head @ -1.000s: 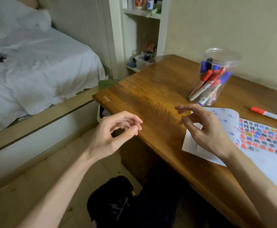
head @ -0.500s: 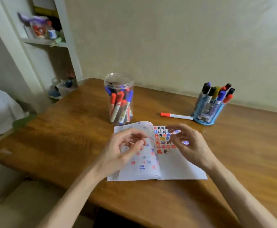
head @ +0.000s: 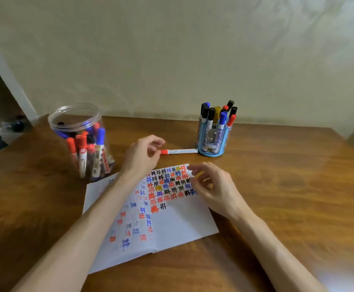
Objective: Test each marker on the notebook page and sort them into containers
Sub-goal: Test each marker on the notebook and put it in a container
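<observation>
While the red marker [head: 180, 151] lies on the counter [head: 277, 186] between the notebook [head: 178, 226] and the blue holder [head: 212, 154], our left grip [head: 143, 154] hangs loosely curled at its cap, holding nothing. Our right grip [head: 213, 184], equally slack and empty, hovers over the page edge. We judge pick-up comes next: pinch, uncap, scribble. The jar [head: 75, 128] stands left, and nothing blocks the reach.

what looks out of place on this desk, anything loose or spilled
One red-capped marker lies flat on the table, its end by the blue holder and its cap near the left hand, outside both containers. The other markers sit in the holder or the clear jar. Nothing looks spilled.
</observation>
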### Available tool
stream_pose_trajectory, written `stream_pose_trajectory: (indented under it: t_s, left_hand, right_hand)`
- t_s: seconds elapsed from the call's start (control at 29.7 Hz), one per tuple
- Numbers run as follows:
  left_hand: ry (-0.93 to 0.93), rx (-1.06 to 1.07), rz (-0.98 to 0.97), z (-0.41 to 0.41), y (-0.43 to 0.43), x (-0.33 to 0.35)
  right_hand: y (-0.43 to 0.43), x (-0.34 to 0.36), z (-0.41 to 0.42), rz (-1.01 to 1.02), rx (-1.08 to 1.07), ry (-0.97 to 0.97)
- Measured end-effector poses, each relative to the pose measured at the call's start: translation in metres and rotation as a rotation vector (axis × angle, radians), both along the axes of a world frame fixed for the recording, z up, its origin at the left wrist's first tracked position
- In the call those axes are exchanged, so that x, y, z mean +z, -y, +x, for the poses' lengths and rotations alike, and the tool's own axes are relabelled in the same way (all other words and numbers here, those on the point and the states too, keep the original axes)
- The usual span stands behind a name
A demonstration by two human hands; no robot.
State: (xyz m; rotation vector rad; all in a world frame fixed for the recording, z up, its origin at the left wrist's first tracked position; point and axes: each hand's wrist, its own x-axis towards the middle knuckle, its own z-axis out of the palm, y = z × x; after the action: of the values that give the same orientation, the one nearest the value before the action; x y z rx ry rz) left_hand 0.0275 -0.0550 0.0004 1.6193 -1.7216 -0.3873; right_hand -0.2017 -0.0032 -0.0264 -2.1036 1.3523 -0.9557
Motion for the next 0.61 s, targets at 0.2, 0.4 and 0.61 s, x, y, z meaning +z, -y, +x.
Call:
stream_pose_trajectory:
  t_s: [0.2,0.4,0.61]
  left_hand:
    - [0.19,0.101,0.134,-0.005,0.021,-0.006]
    - [0.202,0.097,0.161,-0.008,0.03,-0.02]
    - [0.3,0.101,0.178,-0.01,0.03,-0.023]
  right_hand:
    - [0.001,0.001,0.003,0.002,0.002,-0.022]
    - [0.002,0.001,0.004,-0.005,-0.006,-0.015]
    - [0.001,0.002,0.002,-0.017,-0.028,-0.019]
